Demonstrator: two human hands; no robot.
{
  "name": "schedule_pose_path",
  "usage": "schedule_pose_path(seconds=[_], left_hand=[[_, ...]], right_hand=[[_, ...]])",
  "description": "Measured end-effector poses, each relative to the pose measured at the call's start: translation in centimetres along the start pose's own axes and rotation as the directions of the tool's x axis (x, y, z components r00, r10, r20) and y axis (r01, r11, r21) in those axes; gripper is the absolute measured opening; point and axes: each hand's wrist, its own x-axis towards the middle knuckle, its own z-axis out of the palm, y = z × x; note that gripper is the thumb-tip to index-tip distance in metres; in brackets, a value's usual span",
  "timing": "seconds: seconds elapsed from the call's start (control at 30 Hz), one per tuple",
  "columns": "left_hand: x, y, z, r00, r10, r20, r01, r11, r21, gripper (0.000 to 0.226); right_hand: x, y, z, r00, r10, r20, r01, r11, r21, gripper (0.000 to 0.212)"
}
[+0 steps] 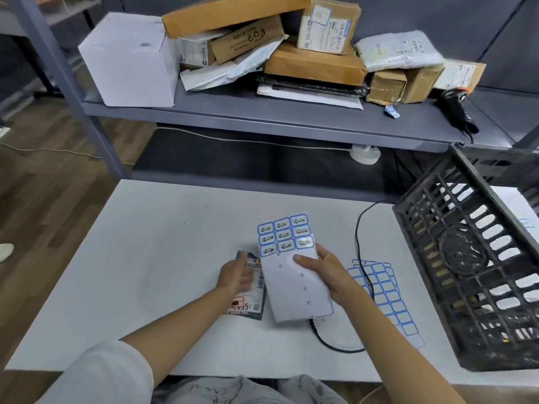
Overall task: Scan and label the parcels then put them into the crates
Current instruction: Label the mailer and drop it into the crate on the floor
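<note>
My right hand (322, 269) holds a white label sheet (294, 275) by its right edge, thumb on top; blue-framed printed labels fill its far end. The sheet hangs just above the white table (145, 258). My left hand (236, 277) rests with relaxed fingers on a flat dark parcel (253, 290) with a barcode label, lying left of the sheet and partly under it. A black slatted crate (478, 275) stands tilted at the table's right. A black handheld scanner (456, 109) lies on the grey shelf (262, 112) at the back right.
More blue-framed label sheets (385, 293) lie on the table right of my hand, with a black cable (358, 258) across them. A pile of cardboard boxes (315, 62), white mailers and a white box (131, 59) fills the shelf.
</note>
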Motion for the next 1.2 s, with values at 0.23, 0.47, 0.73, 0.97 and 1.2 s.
schedule_pose_path(seconds=[0.23, 0.47, 0.73, 0.97, 1.2], left_hand=[[-0.1, 0.4, -0.7, 0.979, 0.048, 0.201, -0.012, 0.984, -0.177, 0.032], [-0.4, -0.4, -1.9, 0.961, 0.074, 0.266, -0.032, 0.987, -0.160, 0.037], [-0.1, 0.2, -2.1, 0.962, 0.050, 0.268, -0.012, 0.990, -0.144, 0.034], [0.4, 0.4, -2.1, 0.949, 0.033, 0.314, -0.006, 0.996, -0.088, 0.033], [0.7, 0.0, -1.9, 0.957, 0.074, 0.281, -0.067, 0.997, -0.036, 0.034]], right_hand=[[1.1, 3.7, 2.9, 0.999, 0.034, 0.023, -0.030, 0.985, -0.169, 0.032], [1.2, 5.5, 4.7, 0.978, -0.194, -0.073, 0.148, 0.900, -0.409, 0.067], [1.4, 5.8, 4.7, 0.957, -0.289, -0.035, 0.214, 0.779, -0.589, 0.044], [1.1, 5.1, 4.4, 0.961, -0.275, -0.039, 0.206, 0.801, -0.562, 0.035], [2.1, 5.2, 4.0, 0.916, -0.401, -0.016, 0.247, 0.594, -0.766, 0.029]])
